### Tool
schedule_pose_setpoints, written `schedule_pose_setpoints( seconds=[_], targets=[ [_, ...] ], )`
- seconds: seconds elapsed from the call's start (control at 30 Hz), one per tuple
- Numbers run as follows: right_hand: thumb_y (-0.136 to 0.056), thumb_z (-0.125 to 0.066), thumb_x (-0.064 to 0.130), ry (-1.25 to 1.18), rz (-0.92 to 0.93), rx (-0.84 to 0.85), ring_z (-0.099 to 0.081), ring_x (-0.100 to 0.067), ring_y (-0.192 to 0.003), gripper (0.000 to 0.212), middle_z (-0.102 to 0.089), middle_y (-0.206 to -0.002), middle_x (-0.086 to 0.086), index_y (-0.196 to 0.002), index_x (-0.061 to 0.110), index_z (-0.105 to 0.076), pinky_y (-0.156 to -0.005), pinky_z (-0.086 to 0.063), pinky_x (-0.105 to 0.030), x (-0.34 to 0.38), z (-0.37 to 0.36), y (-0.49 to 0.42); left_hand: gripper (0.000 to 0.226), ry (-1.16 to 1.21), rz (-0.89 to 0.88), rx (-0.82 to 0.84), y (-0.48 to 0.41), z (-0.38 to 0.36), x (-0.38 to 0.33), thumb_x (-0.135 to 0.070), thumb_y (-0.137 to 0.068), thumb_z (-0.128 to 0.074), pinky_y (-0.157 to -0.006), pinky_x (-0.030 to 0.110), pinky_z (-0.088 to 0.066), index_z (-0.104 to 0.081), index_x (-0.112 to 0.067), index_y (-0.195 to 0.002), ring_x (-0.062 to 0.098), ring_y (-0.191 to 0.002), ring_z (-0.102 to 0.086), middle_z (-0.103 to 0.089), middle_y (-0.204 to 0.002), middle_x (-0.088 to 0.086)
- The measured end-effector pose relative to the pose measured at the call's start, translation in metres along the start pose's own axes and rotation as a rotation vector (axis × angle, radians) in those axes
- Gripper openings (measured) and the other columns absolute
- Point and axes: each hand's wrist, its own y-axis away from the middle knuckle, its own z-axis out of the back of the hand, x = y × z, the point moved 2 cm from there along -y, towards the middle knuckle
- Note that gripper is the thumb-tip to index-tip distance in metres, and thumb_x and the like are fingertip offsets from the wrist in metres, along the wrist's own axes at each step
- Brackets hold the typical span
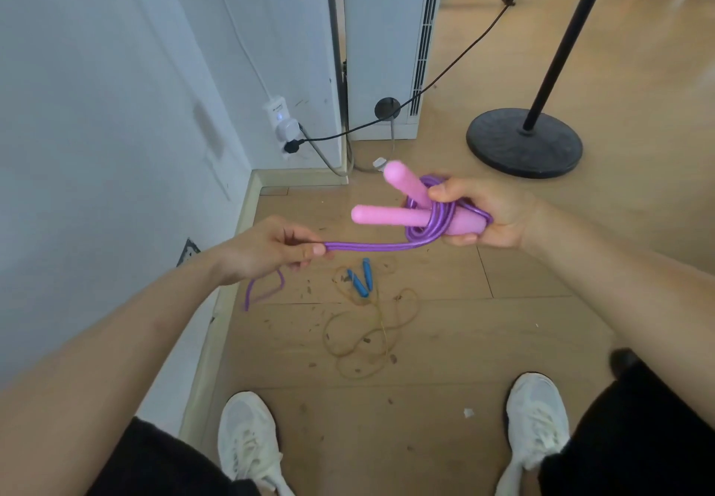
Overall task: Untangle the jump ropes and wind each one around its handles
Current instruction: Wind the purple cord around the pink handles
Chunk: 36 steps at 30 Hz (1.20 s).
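Now, right hand [491, 213]: we grip the two pink handles [390, 217] by their thick ends, with the thumb pressed over the purple coil [431, 221] wound round them.
Handles' axis: both run away from our right palm toward the left hand and upward, their tips splayed apart in a V.
Purple rope [371, 246]: the free run leaves the underside of the coil and stretches almost straight, crosswise, from the right hand to the left.
Left hand [267, 252]: we pinch that run between thumb and curled fingers, arm reached forward, slightly lower than the coil.
Loose tail [282, 282]: a short bend hangs just below our left hand, so we judge little is left to wind.
Working hand: the left has the free end, so the next turn round the handles looks to be its job, with the right as anchor.
Second rope [383, 331]: a thin tan cord with blue handles [361, 279] lies in loose loops on the wood floor [522, 302], below and between both hands, touched by neither.
Risk: slack in the run could let turns slide off the handles.
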Motion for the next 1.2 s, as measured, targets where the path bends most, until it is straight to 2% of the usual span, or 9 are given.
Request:
schedule_pose_setpoints(
  seconds=[0.1,0.27,0.37,0.47,0.57,0.7,0.97,1.1,1.2],
  targets=[
    [-0.072,-0.068,0.010,0.232,-0.074,0.031,-0.049,-0.015,-0.045,0.024,-0.062,-0.083,-0.011,-0.096,0.015,-0.067,-0.034,-0.031,-0.017,-0.001,-0.007,0.003,0.016,-0.111,0.054,-0.068,-0.003,0.004,0.000,-0.028,-0.092,-0.068,-0.057,0.016,-0.043,-0.079,-0.017,-0.097,0.001,-0.053,-0.047,-0.054,-0.058,-0.009],
    [-0.070,-0.078,0.011,0.650,-0.155,0.058,-0.046,-0.025,-0.050,0.029,-0.066,-0.083,-0.010,-0.098,0.015,-0.069,-0.037,-0.032,-0.023,-0.013,-0.019,-0.001,0.032,-0.319,0.020,-0.247,-0.008,0.003,-0.012,-0.039,-0.085,-0.075,-0.049,0.018,-0.028,-0.073,-0.008,-0.079,0.007,-0.047,-0.034,-0.038,-0.050,-0.009],
    [-0.075,-0.080,0.007,0.776,-0.160,-0.025,-0.043,-0.026,-0.054,0.029,-0.064,-0.086,-0.025,-0.100,0.015,-0.068,-0.040,-0.030,-0.026,-0.021,-0.019,-0.007,0.027,-0.181,-0.031,-0.293,-0.006,-0.008,-0.029,-0.033,-0.088,-0.075,-0.050,0.019,-0.029,-0.071,-0.009,-0.076,0.005,-0.048,-0.033,-0.041,-0.054,-0.006],
    [-0.075,-0.077,0.009,0.812,-0.156,-0.196,-0.040,-0.014,-0.043,0.028,-0.061,-0.078,-0.016,-0.099,0.020,-0.066,-0.042,-0.028,-0.024,-0.031,-0.017,-0.014,0.019,0.045,-0.072,-0.249,0.002,-0.024,-0.047,-0.026,-0.095,-0.066,-0.051,0.025,-0.032,-0.075,-0.015,-0.083,0.012,-0.052,-0.038,-0.049,-0.054,-0.012],
    [-0.073,-0.075,0.013,0.712,-0.115,-0.411,-0.044,-0.014,-0.046,0.029,-0.059,-0.076,-0.006,-0.100,0.020,-0.066,-0.040,-0.031,-0.022,-0.037,-0.012,-0.022,0.021,0.161,-0.130,-0.171,0.011,-0.041,-0.059,-0.016,-0.099,-0.059,-0.051,0.025,-0.039,-0.074,-0.012,-0.086,0.018,-0.052,-0.047,-0.060,-0.063,-0.002],
    [-0.077,-0.070,0.017,0.277,-0.125,-0.587,-0.047,-0.012,-0.046,0.012,-0.059,-0.068,-0.001,-0.087,0.018,-0.064,-0.037,-0.029,-0.017,-0.031,-0.007,-0.025,0.019,0.304,-0.154,-0.160,0.016,-0.056,-0.058,-0.010,-0.100,-0.057,-0.048,0.020,-0.046,-0.075,-0.015,-0.102,0.014,-0.050,-0.057,-0.073,-0.085,0.009],
    [-0.072,-0.065,0.019,-0.215,-0.086,-0.299,-0.037,-0.014,-0.056,0.018,-0.057,-0.072,-0.008,-0.085,0.007,-0.060,-0.028,-0.027,-0.017,-0.016,-0.010,-0.022,0.014,0.398,-0.042,-0.299,0.008,-0.054,-0.037,-0.005,-0.092,-0.067,-0.053,0.022,-0.052,-0.076,-0.015,-0.097,0.013,-0.052,-0.058,-0.075,-0.077,0.002],
    [-0.074,-0.061,0.021,-0.258,-0.026,-0.171,-0.040,-0.011,-0.046,0.017,-0.055,-0.072,-0.006,-0.085,0.008,-0.059,-0.027,-0.026,-0.015,-0.007,-0.011,-0.016,0.018,0.282,-0.031,-0.119,0.007,-0.047,-0.032,-0.019,-0.096,-0.063,-0.059,0.022,-0.052,-0.076,-0.006,-0.099,0.013,-0.059,-0.060,-0.070,-0.068,0.005],
    [-0.059,-0.080,0.022,-0.296,-0.008,-0.020,-0.043,-0.007,-0.041,0.032,-0.059,-0.074,-0.004,-0.085,0.010,-0.065,-0.027,-0.030,-0.013,0.005,-0.001,-0.010,0.025,0.141,-0.060,-0.001,0.010,-0.033,-0.027,-0.023,-0.099,-0.057,-0.063,0.022,-0.050,-0.076,-0.008,-0.103,0.013,-0.065,-0.057,-0.059,-0.067,0.007]
  ],
)
